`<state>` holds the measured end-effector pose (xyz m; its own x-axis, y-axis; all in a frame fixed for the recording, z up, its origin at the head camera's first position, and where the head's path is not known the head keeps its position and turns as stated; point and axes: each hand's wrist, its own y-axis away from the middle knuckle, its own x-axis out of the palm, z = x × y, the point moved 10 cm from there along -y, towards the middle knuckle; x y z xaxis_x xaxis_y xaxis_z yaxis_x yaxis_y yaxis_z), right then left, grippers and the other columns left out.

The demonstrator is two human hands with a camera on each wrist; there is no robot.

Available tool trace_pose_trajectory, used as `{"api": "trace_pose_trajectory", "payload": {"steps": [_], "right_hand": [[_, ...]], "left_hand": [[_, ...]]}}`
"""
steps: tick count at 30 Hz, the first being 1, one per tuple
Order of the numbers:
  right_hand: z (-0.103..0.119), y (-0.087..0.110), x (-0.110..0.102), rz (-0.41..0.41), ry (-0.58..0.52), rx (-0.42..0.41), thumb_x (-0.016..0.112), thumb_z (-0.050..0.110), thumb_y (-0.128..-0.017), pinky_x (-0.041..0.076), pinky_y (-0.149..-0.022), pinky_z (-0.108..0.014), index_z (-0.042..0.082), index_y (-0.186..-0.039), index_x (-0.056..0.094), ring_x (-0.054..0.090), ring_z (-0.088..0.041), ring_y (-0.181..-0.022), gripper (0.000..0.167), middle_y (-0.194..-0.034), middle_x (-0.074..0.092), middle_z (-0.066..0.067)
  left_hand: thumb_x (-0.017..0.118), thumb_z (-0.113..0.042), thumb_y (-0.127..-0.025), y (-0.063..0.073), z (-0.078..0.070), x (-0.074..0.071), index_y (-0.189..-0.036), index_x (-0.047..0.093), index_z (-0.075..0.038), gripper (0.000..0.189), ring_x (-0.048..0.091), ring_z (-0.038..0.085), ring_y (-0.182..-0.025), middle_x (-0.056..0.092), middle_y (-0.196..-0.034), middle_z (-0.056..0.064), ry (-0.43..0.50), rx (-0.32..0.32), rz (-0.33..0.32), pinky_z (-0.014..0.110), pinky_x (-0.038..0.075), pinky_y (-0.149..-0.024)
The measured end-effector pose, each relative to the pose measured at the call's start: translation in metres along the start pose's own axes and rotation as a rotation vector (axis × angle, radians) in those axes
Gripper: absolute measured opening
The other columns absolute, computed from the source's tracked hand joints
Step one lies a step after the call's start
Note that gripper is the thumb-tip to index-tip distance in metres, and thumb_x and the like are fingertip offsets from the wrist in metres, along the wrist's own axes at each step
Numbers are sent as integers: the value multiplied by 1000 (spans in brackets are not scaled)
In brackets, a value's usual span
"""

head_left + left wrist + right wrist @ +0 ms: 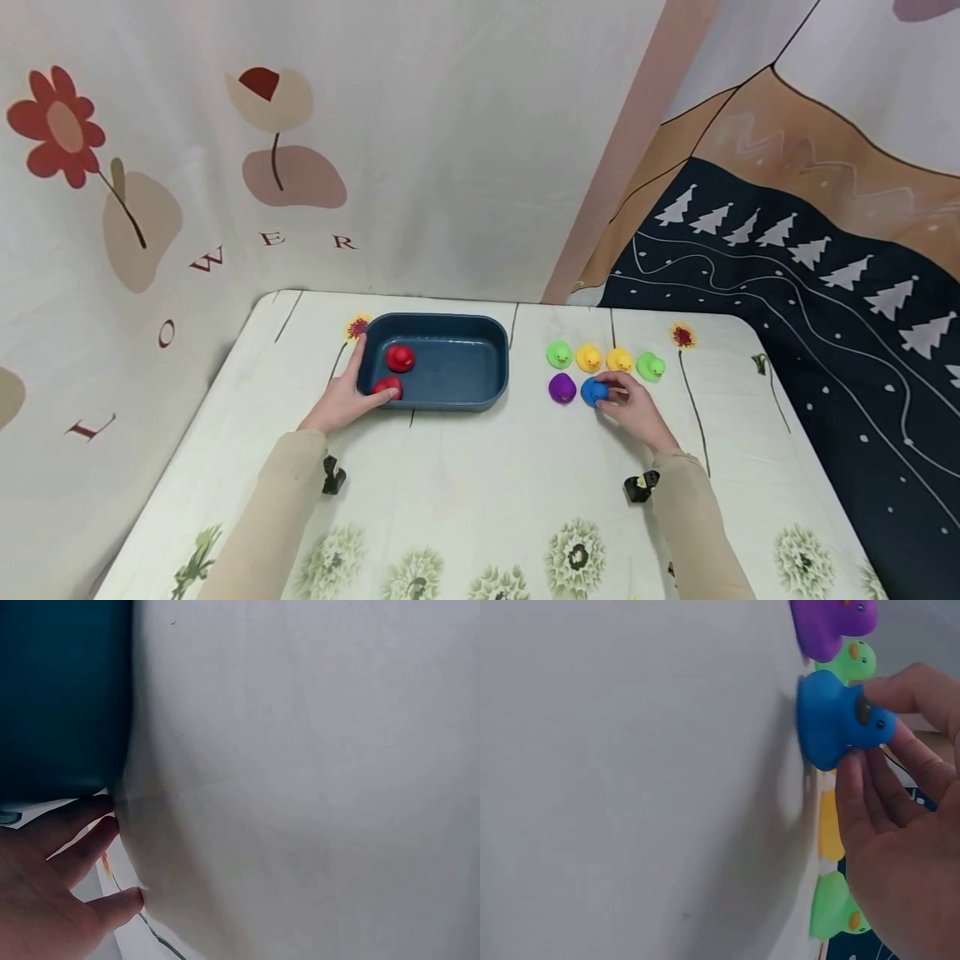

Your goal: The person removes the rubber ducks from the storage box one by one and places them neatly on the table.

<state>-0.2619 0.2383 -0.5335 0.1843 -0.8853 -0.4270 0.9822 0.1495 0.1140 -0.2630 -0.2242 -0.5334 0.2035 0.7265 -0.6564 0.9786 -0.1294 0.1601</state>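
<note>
Across the tabletop (465, 475), the dark blue tray (459, 367) lay with its long axis side to side, our left hand (345, 402) spread against its left end; beyond its right end, our right hand (636, 414), the nearer, pinched the blue duck (592, 392).

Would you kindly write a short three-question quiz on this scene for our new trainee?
1. Which duck does the right grip hold?
2. How many ducks are inside the tray? A) two B) four C) six
3. True or false: the purple duck stands outside the tray.

Key:
1. The blue duck.
2. A; both are red ducks.
3. True; it stands on the flowered tablecloth.
</note>
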Motion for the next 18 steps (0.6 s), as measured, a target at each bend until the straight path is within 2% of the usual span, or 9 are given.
{"api": "trace_pose_trajectory", "payload": {"steps": [7, 12, 18], "right_hand": [[13, -1, -7, -29, 23, -52, 65, -3, -89, 39, -102, -50, -7, -127, 53, 49, -40, -119, 40, -128, 52, -26], [27, -2, -1, -2, -9, -78, 64, -3, -90, 40, -101, -51, -8, -126, 54, 50, -40, -117, 37, -126, 53, -28], [55, 2, 8, 12, -13, -141, 65, -3, -89, 40, -100, -51, -7, -121, 57, 52, -38, -113, 34, -122, 55, -27]], "left_hand": [[70, -53, -83, 0, -2, 0, -154, -13, -26, 113, 42, 52, -123, 27, -147, 35, -8, 0, 1, 63, 38, -97], [71, -52, -83, 0, -2, 0, -154, -13, -26, 113, 42, 52, -124, 27, -147, 35, -4, 5, 0, 62, 38, -98], [71, -51, -83, 0, -2, 1, -154, -14, -27, 113, 40, 52, -125, 26, -148, 34, 3, 4, 6, 63, 37, -98]]}}
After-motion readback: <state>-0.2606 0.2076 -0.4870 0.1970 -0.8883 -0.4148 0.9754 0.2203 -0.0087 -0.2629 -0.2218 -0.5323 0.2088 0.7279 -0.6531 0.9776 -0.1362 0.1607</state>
